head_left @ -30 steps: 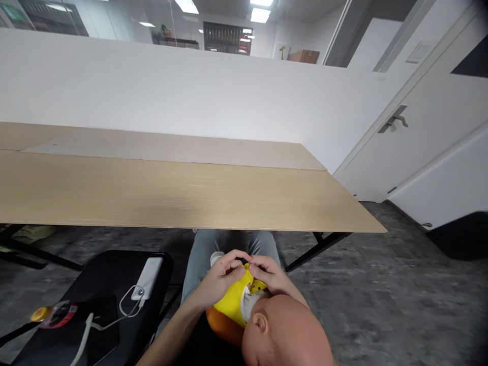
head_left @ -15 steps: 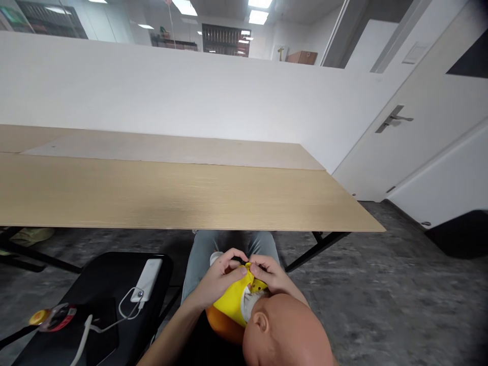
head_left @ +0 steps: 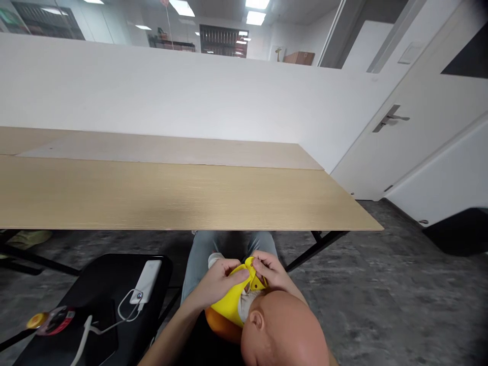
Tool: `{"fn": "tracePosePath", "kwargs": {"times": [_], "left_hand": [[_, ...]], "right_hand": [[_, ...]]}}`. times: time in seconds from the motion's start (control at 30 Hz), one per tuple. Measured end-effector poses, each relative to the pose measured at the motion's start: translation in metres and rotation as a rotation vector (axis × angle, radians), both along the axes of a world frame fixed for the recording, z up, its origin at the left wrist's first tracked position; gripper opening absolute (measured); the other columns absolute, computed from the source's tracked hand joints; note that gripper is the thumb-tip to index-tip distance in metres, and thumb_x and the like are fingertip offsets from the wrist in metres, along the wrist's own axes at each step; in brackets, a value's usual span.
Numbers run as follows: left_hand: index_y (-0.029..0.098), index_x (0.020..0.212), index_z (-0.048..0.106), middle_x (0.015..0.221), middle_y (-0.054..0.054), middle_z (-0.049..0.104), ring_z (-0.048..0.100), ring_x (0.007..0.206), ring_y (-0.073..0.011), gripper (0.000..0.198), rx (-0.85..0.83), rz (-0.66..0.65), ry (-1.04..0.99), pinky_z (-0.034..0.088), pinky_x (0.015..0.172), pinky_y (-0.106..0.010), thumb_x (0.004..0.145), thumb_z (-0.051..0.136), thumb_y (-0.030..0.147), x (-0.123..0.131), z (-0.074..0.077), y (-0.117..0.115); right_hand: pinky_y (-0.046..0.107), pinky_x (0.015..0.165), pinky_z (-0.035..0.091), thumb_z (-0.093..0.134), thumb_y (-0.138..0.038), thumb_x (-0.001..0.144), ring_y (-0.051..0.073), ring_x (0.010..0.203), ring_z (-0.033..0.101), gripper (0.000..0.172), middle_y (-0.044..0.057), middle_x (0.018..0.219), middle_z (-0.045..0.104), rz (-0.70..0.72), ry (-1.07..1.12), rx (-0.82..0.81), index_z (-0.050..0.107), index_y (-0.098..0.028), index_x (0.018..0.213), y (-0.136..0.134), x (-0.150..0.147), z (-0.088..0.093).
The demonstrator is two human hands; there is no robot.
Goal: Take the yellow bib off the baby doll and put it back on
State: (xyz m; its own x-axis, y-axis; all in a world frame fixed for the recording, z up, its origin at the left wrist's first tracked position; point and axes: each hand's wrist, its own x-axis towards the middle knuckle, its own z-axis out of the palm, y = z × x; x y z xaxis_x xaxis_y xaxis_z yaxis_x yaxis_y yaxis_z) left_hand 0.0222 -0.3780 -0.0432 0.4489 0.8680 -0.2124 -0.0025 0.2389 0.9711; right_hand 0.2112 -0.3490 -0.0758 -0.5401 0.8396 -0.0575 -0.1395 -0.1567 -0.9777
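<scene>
At the bottom centre of the head view, both hands meet over a doll (head_left: 284, 333) lying in the person's lap. Its bald head fills the lower edge just right of centre. A yellow bib (head_left: 229, 302) sits at the doll's neck, just up and left of the head. The left hand (head_left: 218, 284) comes in from the lower left on a bare forearm. Its grip is closed on the bib's upper edge, thumb on top and fingers curled under. The right hand (head_left: 272, 272) lies just right of it. Its grip is narrow, the fingertips pinching the yellow strap end that stands up between the two hands. The hands are very close, almost touching. Under the bib an orange part (head_left: 219, 328) shows, too hidden to name. Above the hands, legs in grey-blue jeans (head_left: 198, 251) run up beneath the near edge of the table (head_left: 171, 193), a long light-wood top spanning the middle of the frame.

In the lower left stands a black chair (head_left: 110, 284). On it lies a white power bank (head_left: 146, 280) with a white cable (head_left: 99, 325) looping down from it. A red and yellow item (head_left: 49, 319) at the chair's left edge is too blurred to name. Behind the table runs a white partition (head_left: 171, 86). At the right a white door (head_left: 419, 117) carries a handle (head_left: 389, 118). Grey floor (head_left: 381, 295) fills the lower right.
</scene>
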Motion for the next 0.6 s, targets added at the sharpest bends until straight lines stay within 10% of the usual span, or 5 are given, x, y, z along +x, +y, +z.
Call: {"fn": "tracePosePath", "kwargs": {"times": [0.6], "left_hand": [[0.016, 0.068, 0.064, 0.066, 0.001, 0.063, 0.057, 0.067, -0.0127, 0.017, 0.042, -0.028, -0.072, 0.043, 0.067, -0.022, 0.071, 0.048, 0.012, 0.002, 0.01, 0.0]], "right_hand": [[0.02, 0.046, 0.036, 0.059, -0.055, 0.086, 0.013, 0.052, 0.059, 0.041, 0.001, 0.064, 0.059, 0.094, 0.071, -0.109, 0.049, -0.016, 0.079, -0.002, -0.001, -0.002]]}}
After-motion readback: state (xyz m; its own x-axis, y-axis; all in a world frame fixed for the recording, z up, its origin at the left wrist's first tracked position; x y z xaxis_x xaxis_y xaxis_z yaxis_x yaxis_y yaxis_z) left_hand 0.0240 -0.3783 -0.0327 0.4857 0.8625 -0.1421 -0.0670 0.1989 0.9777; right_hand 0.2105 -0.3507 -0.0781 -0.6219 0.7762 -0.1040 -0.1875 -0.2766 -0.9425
